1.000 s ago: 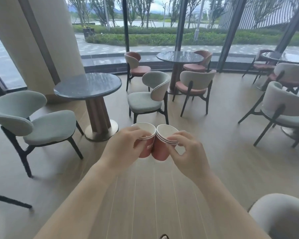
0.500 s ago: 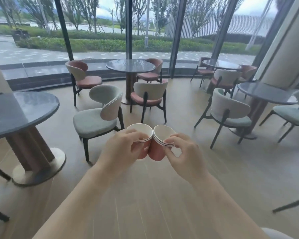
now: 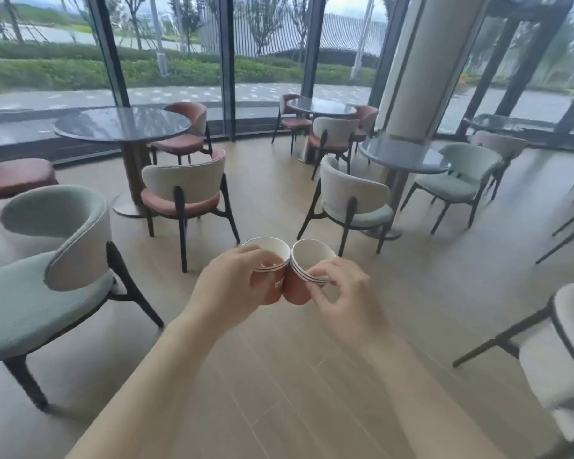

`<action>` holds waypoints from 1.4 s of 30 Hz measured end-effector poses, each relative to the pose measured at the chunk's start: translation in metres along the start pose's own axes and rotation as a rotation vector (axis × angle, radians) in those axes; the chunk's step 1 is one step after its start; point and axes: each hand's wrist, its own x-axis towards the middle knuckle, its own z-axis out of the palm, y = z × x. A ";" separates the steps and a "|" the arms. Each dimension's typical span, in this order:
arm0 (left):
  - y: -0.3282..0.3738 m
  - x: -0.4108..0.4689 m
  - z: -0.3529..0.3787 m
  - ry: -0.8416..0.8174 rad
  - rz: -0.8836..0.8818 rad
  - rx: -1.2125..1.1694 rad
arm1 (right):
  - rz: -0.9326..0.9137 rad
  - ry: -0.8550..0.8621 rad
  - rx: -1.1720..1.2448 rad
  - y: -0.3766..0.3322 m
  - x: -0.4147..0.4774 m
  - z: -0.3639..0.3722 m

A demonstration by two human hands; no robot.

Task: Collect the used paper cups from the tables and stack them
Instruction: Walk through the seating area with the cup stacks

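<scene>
left hand (image 3: 227, 286) grips left cups (image 3: 268, 294) | right hand (image 3: 345, 296) pinches right cups (image 3: 309, 260) | print (image 3: 279, 283) illegible

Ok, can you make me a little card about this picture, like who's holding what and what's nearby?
left hand: holds the left cups
right hand: holds the right cups near the rim
cups: red outside, white inside; several rims show on each lot, so each is nested
how they sit: side by side, walls touching, up in the air over the floor
joined into one stack: not yet
nearby: dark round table ahead on the left, green chair closer on the left
</scene>
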 end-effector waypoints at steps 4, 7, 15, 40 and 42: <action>-0.016 0.076 0.025 -0.098 0.044 -0.062 | 0.054 0.075 -0.089 0.041 0.053 -0.001; -0.024 0.133 0.049 -0.159 0.098 -0.072 | 0.108 0.128 -0.139 0.073 0.087 -0.001; -0.006 0.258 0.147 -0.347 0.304 -0.177 | 0.280 0.271 -0.254 0.173 0.134 -0.035; 0.240 0.591 0.604 -0.616 0.728 -0.351 | 0.684 0.589 -0.481 0.612 0.236 -0.289; 0.248 0.618 0.640 -0.624 0.742 -0.361 | 0.704 0.584 -0.490 0.653 0.250 -0.300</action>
